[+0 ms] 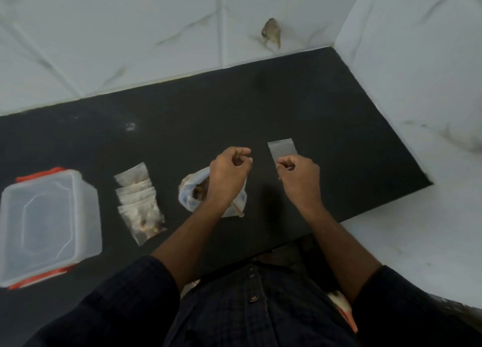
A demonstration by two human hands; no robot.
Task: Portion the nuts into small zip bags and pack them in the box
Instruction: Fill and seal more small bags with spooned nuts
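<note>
Pinching the empty zip bag [283,151] in my right hand's [300,177] grip, my left hand [229,174] curls, holding nothing visible, above the bag of nuts [198,192]; filled bags [140,203] lie beside the box [47,226] on the bench [313,98].

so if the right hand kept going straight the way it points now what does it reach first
Most likely the empty small zip bag lying flat on the counter just beyond the right hand, whose curled fingertips are already at its near edge; contact is unclear.

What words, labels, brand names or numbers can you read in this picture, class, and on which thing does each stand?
None can be read. The plastic box, the filled zip bags, the nut bag and the empty zip bag show no legible print; the view is blurred.
</note>
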